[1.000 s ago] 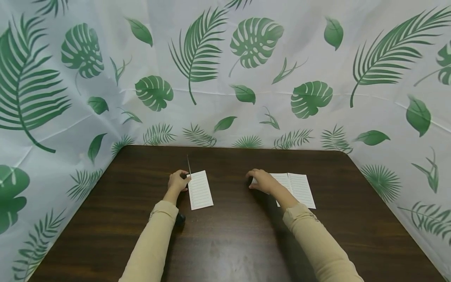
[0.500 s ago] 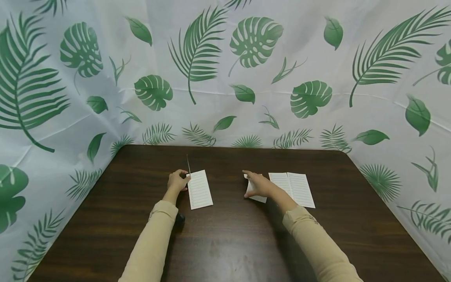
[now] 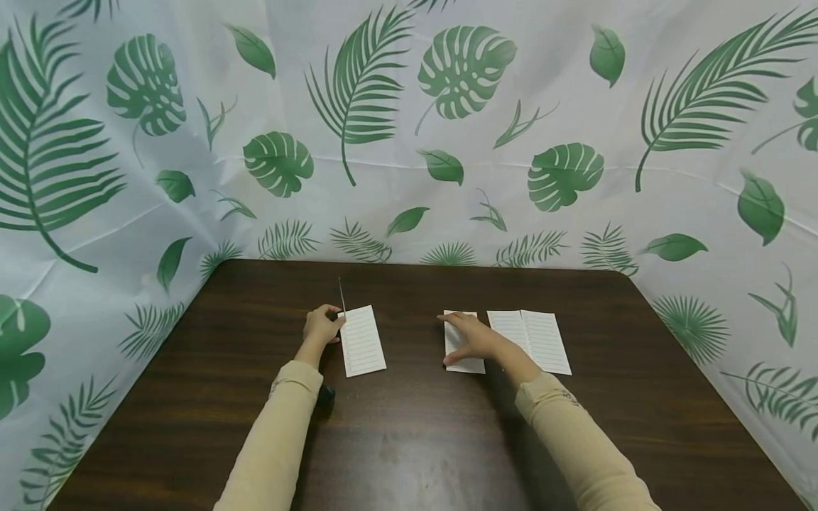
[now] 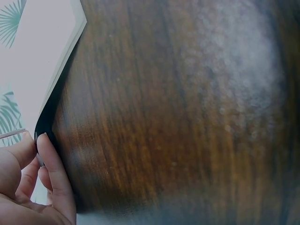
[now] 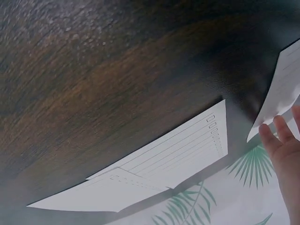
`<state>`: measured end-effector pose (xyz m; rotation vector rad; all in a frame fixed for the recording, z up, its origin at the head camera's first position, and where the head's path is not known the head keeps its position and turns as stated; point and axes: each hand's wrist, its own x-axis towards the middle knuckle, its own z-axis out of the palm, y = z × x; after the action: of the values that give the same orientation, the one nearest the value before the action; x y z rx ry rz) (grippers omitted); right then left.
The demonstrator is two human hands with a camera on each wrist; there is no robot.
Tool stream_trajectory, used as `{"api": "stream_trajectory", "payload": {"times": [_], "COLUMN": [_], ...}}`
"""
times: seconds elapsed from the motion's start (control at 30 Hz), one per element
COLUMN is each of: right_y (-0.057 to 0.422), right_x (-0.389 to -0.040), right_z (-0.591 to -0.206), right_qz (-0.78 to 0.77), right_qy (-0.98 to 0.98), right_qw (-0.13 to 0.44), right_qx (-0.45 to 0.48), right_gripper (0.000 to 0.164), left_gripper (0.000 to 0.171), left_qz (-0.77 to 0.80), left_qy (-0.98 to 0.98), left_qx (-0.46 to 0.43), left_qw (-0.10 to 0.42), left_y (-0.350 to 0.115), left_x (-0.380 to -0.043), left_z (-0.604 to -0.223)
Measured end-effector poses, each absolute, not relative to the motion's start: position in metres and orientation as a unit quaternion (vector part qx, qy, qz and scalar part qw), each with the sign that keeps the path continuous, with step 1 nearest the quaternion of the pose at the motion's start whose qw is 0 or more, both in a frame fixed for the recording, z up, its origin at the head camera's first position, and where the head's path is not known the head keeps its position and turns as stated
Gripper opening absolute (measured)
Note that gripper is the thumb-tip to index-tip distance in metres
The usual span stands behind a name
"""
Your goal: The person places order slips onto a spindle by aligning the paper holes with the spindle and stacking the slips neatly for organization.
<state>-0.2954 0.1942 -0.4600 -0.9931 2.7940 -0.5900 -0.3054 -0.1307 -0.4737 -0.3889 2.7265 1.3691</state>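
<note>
In the head view, my left hand (image 3: 322, 327) holds the left edge of a lined white notepad (image 3: 363, 342), which shows some thickness in the left wrist view. Its thumb and fingers close at a dark corner (image 4: 45, 127) under the pad there. A thin strip (image 3: 341, 294) rises from these fingers, seen almost edge-on; I cannot tell what it is. My right hand (image 3: 471, 336) spreads over a lined white sheet (image 3: 471, 366), with index finger and thumb at its left side. In the right wrist view, fingertips (image 5: 265, 129) touch this sheet's edge.
Two lined sheets (image 3: 547, 342) lie side by side and meet to the right of my right hand, partly behind its wrist. Everything lies on a dark wooden table (image 3: 409, 419). A white curtain with green leaves (image 3: 409, 163) hangs behind it.
My right hand has shifted slightly left with the sheet, which now lies flat apart from the two others. Its fingers have spread. My left hand keeps its hold on the notepad.
</note>
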Motion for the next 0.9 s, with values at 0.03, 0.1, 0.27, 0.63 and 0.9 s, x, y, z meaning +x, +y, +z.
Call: {"api": "stream_trajectory", "payload": {"times": [0.03,0.1,0.27,0.63,0.9], "right_y": [0.195,0.196,0.207,0.226,0.223], "right_x": [-0.295,-0.296,-0.297,-0.296,-0.296], "right_z": [-0.459,-0.458,-0.448,-0.44,-0.442], "right_qz": [-0.191,-0.188,-0.167,-0.068,-0.062], "right_qy": [0.923,0.924,0.935,0.955,0.961], "right_qw": [0.057,0.058,0.087,0.157,0.085], "right_qx": [-0.33,-0.329,-0.299,-0.244,-0.257], "right_gripper": [0.088,0.088,0.095,0.102,0.078], "left_gripper": [0.029,0.028,0.028,0.029,0.029], "left_qz": [0.446,0.446,0.452,0.458,0.457], "left_qy": [0.885,0.885,0.882,0.878,0.879], "left_qx": [-0.127,-0.129,-0.132,-0.134,-0.132], "left_qw": [0.032,0.032,0.032,0.033,0.034], "left_y": [-0.131,-0.13,-0.13,-0.129,-0.13], "left_x": [-0.306,-0.306,-0.305,-0.306,-0.305], "left_z": [-0.474,-0.474,-0.474,-0.473,-0.473]}}
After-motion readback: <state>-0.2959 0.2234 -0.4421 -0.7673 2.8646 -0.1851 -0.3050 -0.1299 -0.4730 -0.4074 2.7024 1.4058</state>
